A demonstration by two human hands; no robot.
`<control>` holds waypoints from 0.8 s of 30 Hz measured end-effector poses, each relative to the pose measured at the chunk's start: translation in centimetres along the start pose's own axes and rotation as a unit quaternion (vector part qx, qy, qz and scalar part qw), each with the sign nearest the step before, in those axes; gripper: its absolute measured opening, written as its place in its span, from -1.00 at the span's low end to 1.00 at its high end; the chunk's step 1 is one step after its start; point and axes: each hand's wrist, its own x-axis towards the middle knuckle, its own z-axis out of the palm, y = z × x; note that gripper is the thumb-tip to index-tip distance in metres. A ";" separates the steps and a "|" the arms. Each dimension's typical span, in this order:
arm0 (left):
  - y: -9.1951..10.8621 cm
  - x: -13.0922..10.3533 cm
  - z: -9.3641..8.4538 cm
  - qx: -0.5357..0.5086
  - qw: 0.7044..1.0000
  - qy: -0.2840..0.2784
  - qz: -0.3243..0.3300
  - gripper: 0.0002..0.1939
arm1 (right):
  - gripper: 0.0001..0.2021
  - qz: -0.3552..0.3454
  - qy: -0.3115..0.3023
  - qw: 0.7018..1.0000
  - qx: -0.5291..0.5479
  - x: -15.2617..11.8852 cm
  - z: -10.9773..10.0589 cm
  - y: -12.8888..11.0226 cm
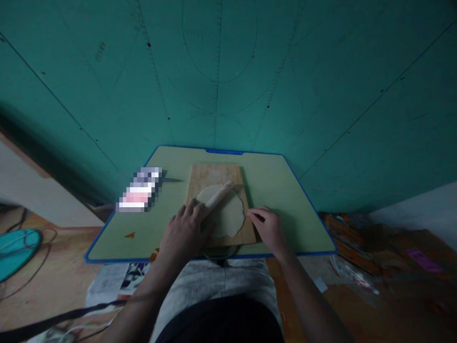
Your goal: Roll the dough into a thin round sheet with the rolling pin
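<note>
A flat round sheet of dough (228, 215) with an uneven edge lies on a wooden board (214, 172). Across its upper left part a pale rolling pin (217, 200) rests at a slant. My left hand (186, 226) is over the pin's lower left end, fingers curled around it. At the board's right edge is my right hand (268, 226), its thumb and forefinger pinched together close to the dough's rim; whatever may be between the fingertips is too small to make out.
The board lies on a green-topped table (285, 190) with a blue rim. On its left are a blurred-out rectangular item (141, 189), a thin dark pointed object (173, 180) and a small orange scrap (130, 235). A green wall (221, 95) stands behind.
</note>
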 end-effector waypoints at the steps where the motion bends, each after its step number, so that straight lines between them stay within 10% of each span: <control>1: 0.0 0.0 0.0 0.003 1.000 -0.005 -0.002 -0.63 | -0.82 0.005 -0.004 1.000 0.001 0.0 0.0 0.0; 17: 0.1 0.1 -0.3 0.000 1.000 -0.013 -0.003 -0.68 | -0.80 0.073 0.054 0.994 0.066 0.3 -0.4 -0.9; 24: -0.1 0.1 0.1 -0.009 1.000 -0.002 0.001 -0.67 | -0.73 0.195 0.159 0.965 0.077 -3.7 -7.7 1.0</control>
